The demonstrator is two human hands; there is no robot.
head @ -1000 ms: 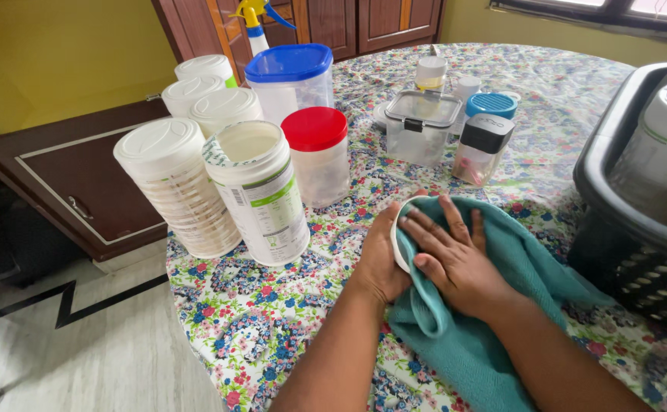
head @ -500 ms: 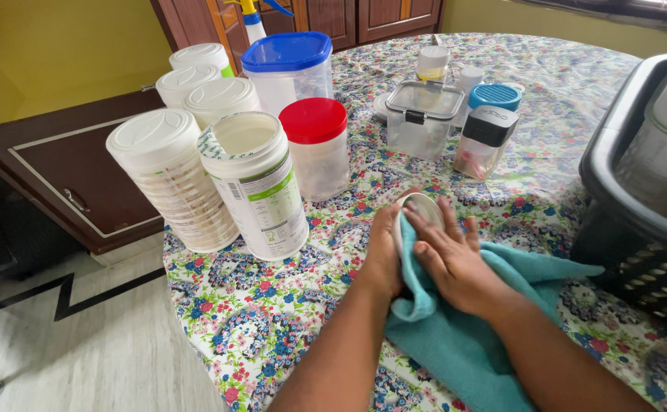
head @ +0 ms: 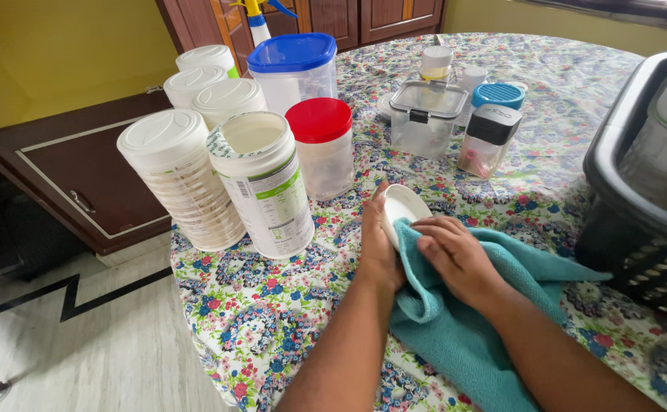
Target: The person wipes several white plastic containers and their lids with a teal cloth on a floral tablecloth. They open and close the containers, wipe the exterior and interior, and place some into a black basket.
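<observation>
While the left hand (head: 379,252) stands a white lid (head: 402,214) on edge over the floral tablecloth (head: 272,320), fingers closed about its rim, the right hand (head: 455,255) presses a teal cloth (head: 463,336) against the lid's lower face, fingers curled into the fabric. In the head view, the only one supplied, the step in hand is judged to be wiping the lid; the next move would call for turning it within the left grip so an unwiped part meets the cloth. The open canister (head: 261,183) just left of the hands has no lid. The lid's lower half lies under the cloth, the left palm cannot be seen, and the dark basket (head: 631,229) is cut off at the right edge.
</observation>
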